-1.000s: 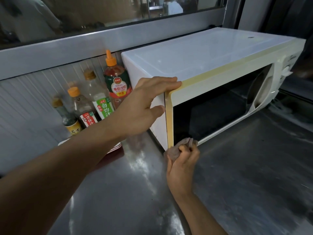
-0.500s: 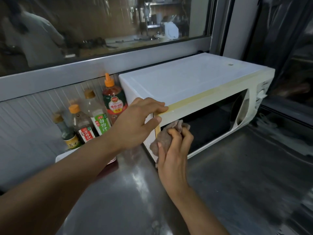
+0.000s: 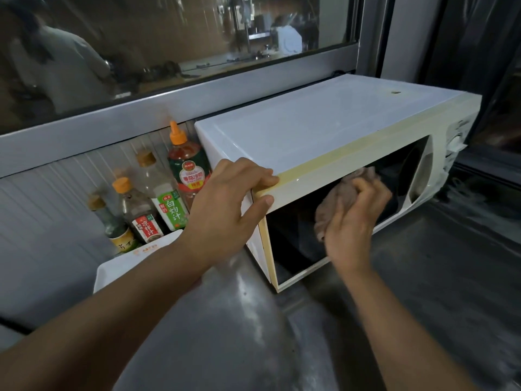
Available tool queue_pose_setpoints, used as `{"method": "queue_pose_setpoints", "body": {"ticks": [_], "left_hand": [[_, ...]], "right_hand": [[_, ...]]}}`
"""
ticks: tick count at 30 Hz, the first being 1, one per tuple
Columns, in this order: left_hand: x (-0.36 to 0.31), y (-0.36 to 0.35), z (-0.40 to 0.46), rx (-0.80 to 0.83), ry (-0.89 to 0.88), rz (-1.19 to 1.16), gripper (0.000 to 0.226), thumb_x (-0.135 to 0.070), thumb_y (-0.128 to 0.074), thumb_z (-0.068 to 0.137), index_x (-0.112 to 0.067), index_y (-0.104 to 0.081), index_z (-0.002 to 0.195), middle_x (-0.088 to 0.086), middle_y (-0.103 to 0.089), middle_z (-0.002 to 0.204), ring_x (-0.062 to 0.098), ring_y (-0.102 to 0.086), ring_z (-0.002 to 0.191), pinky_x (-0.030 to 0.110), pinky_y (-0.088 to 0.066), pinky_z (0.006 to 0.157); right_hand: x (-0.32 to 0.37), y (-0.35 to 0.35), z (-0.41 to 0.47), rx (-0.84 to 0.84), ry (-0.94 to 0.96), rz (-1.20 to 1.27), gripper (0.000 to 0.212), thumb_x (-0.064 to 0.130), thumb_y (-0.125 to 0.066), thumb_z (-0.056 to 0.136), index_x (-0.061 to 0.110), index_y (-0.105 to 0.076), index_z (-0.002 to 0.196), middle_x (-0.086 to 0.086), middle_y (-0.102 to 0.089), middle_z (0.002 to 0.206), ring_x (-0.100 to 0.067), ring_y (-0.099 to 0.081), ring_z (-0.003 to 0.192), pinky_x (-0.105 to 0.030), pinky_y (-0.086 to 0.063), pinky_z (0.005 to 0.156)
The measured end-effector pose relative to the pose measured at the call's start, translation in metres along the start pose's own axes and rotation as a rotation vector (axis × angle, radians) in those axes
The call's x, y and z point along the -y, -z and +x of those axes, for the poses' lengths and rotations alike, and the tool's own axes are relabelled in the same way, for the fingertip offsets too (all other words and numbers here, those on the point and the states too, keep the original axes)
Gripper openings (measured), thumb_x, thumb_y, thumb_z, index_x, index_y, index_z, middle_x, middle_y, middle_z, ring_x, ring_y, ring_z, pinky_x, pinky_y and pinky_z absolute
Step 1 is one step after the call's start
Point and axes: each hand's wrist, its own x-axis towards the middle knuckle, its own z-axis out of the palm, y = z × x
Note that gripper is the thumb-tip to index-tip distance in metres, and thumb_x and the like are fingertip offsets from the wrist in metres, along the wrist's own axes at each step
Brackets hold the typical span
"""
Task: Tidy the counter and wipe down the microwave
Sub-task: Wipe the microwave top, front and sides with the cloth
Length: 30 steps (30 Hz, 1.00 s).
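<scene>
A white microwave with a yellowed door frame and a dark glass door stands on the steel counter. My left hand grips its upper left front corner, fingers on the top and thumb on the door frame. My right hand holds a crumpled brownish cloth and presses it against the dark door glass, near the middle of the door.
Several sauce bottles stand against the corrugated wall left of the microwave, behind a white tray. A window with a grey frame runs above. The microwave's control knobs are at its right end.
My right hand has carried the cloth from the door's lower left corner up and rightward across the glass. The left hand keeps its grip on the corner.
</scene>
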Motion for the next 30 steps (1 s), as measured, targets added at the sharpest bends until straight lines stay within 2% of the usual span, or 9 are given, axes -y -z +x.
{"method": "queue_pose_setpoints", "body": {"ticks": [2,5,7,11,15,19,22,26,30], "left_hand": [[-0.001,-0.001,-0.001,0.001,0.005,0.001,0.026,-0.025,-0.054,0.086,-0.016,-0.066,0.107,-0.004,-0.063,0.112,0.018,-0.053,0.101,0.027,-0.037,0.083],[0.000,-0.002,-0.002,-0.014,-0.003,0.013,0.026,-0.025,-0.053,0.087,-0.015,-0.065,0.108,-0.004,-0.063,0.112,0.018,-0.052,0.102,0.023,-0.034,0.082],[-0.001,-0.003,-0.005,-0.030,-0.005,0.027,0.027,-0.023,-0.052,0.088,-0.014,-0.065,0.110,-0.002,-0.063,0.112,0.019,-0.052,0.102,0.021,-0.032,0.081],[-0.004,-0.007,-0.007,-0.052,0.000,0.016,0.026,-0.021,-0.052,0.089,-0.011,-0.065,0.109,0.000,-0.063,0.112,0.023,-0.053,0.104,0.022,-0.033,0.083],[-0.004,-0.013,-0.009,-0.097,0.002,0.028,0.025,-0.019,-0.050,0.091,-0.009,-0.065,0.109,0.003,-0.064,0.111,0.023,-0.052,0.101,0.021,-0.031,0.082],[-0.003,-0.017,-0.011,-0.119,0.006,0.012,0.026,-0.019,-0.048,0.093,-0.009,-0.065,0.110,0.003,-0.064,0.113,0.025,-0.053,0.102,0.017,-0.030,0.086],[-0.001,-0.019,-0.011,-0.124,0.012,-0.001,0.027,-0.020,-0.047,0.093,-0.010,-0.065,0.111,0.003,-0.064,0.115,0.025,-0.054,0.104,0.018,-0.029,0.090],[-0.001,-0.021,-0.011,-0.136,0.019,0.002,0.028,-0.019,-0.047,0.094,-0.010,-0.065,0.112,0.004,-0.064,0.115,0.024,-0.053,0.106,0.016,-0.028,0.090],[-0.002,-0.023,-0.012,-0.164,0.021,-0.008,0.027,-0.017,-0.048,0.093,-0.009,-0.065,0.111,0.004,-0.063,0.113,0.027,-0.053,0.105,0.015,-0.028,0.090]], "right_hand": [[-0.014,0.010,0.019,-0.004,-0.088,-0.009,0.030,-0.004,-0.041,0.087,-0.007,-0.044,0.116,-0.027,-0.034,0.128,-0.031,-0.035,0.126,-0.018,-0.022,0.109],[-0.013,0.014,0.021,-0.001,-0.105,-0.043,0.033,-0.004,-0.042,0.087,-0.007,-0.042,0.120,-0.026,-0.034,0.131,-0.035,-0.031,0.129,-0.035,-0.024,0.112],[0.003,0.004,-0.001,-0.028,-0.104,-0.046,0.037,-0.002,-0.045,0.087,-0.008,-0.042,0.123,-0.028,-0.034,0.133,-0.037,-0.030,0.127,-0.038,-0.023,0.111],[0.038,-0.022,-0.070,-0.005,-0.012,-0.022,0.036,-0.002,-0.052,0.085,-0.002,-0.045,0.120,-0.027,-0.035,0.134,-0.033,-0.033,0.119,-0.032,-0.024,0.104],[0.041,-0.027,-0.100,0.041,0.160,-0.016,0.025,0.010,-0.052,0.089,0.010,-0.044,0.113,-0.013,-0.034,0.130,-0.029,-0.041,0.112,-0.031,-0.034,0.099],[0.012,-0.014,-0.073,0.102,0.275,-0.078,0.034,-0.002,-0.055,0.082,0.012,-0.044,0.111,-0.011,-0.035,0.126,-0.031,-0.044,0.108,-0.042,-0.042,0.092],[-0.019,-0.004,-0.037,0.004,0.098,-0.150,0.029,0.001,-0.042,0.085,-0.002,-0.050,0.113,-0.028,-0.042,0.124,-0.039,-0.043,0.116,-0.044,-0.035,0.100],[-0.033,0.001,-0.008,-0.043,-0.185,-0.098,0.031,-0.010,-0.038,0.084,-0.013,-0.046,0.114,-0.030,-0.040,0.120,-0.042,-0.039,0.118,-0.051,-0.032,0.105],[0.006,-0.017,-0.061,-0.027,-0.173,-0.069,0.030,-0.003,-0.036,0.085,-0.010,-0.047,0.112,-0.031,-0.039,0.127,-0.044,-0.033,0.128,-0.031,-0.018,0.111]]}}
